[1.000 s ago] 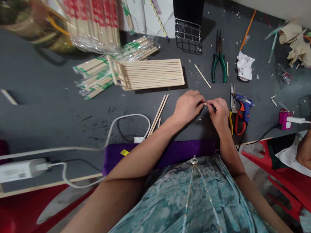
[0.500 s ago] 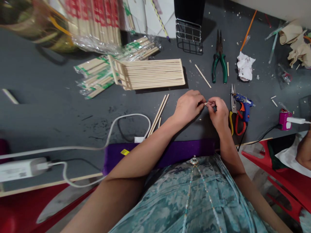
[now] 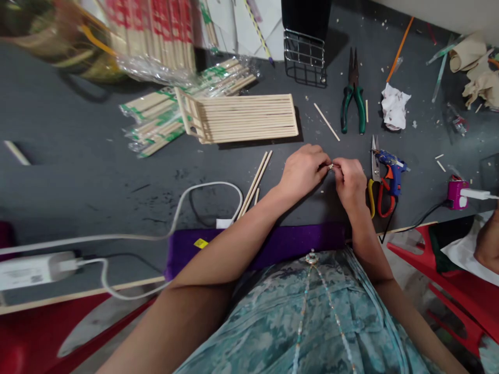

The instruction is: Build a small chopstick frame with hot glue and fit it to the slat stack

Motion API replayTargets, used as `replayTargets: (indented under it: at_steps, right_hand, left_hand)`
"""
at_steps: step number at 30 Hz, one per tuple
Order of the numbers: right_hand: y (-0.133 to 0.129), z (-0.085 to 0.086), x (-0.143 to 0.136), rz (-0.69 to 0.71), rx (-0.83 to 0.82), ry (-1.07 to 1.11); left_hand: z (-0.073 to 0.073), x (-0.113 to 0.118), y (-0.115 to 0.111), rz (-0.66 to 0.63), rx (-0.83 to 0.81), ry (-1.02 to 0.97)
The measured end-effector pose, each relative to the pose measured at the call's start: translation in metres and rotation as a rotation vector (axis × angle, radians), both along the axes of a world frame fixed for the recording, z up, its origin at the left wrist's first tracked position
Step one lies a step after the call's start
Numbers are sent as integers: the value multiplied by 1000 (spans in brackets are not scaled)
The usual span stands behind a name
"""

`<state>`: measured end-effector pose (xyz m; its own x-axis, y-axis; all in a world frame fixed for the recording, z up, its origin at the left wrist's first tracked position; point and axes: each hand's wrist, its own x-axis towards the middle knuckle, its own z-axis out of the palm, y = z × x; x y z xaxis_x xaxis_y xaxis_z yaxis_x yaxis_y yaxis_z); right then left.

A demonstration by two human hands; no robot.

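My left hand (image 3: 306, 169) is closed, pinching one side of a tiny pale piece (image 3: 331, 166) that looks like wood. At its other side, my right hand (image 3: 350, 179) pinches it too, fingertips almost meeting the left ones. Most of the piece is hidden by the fingers. Beyond my left hand lies a small rack-like frame (image 3: 249, 117) of pale wooden sticks, with an upright end at its left. Close to my right hand are scissors (image 3: 375, 171) with red and yellow handles and a blue glue gun (image 3: 394, 171). Loose chopsticks (image 3: 255, 182) rest beside my left forearm.
Green-handled pliers (image 3: 353, 98), a thin stick (image 3: 326, 121) and crumpled paper (image 3: 394, 106) lie beyond my hands. Wrapped chopsticks (image 3: 156, 111) and a wire basket (image 3: 304, 52) are farther back. A white cable (image 3: 175, 213) loops at left. Another person's arm (image 3: 488, 241) shows at right.
My right fingers have shifted slightly and curled closer around the tiny piece. My left hand stays almost still, and the things on the table have not moved.
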<state>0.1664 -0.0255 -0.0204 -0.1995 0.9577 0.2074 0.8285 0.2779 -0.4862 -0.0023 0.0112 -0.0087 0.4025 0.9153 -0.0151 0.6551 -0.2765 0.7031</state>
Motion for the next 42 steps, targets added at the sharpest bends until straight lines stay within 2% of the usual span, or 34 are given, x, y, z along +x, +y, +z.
replayTargets:
  at_steps: [9,15,22,29,42]
  right_hand:
    - [1,4,2,-13,-12,55]
    - [2,7,6,-45,-28,13]
    - [6,4,5,-17,0,-55]
    - [7,9,6,10,-71,-56]
    - [4,4,0,-78,-35,-68]
  left_hand:
    - [-1,-1,0,-7,11,9]
    - [-3,-1,0,-7,16,-18]
    - [0,0,0,0,-12,-17]
    - [-4,0,0,3,28,-35]
    - [-2,1,0,10,-9,-31]
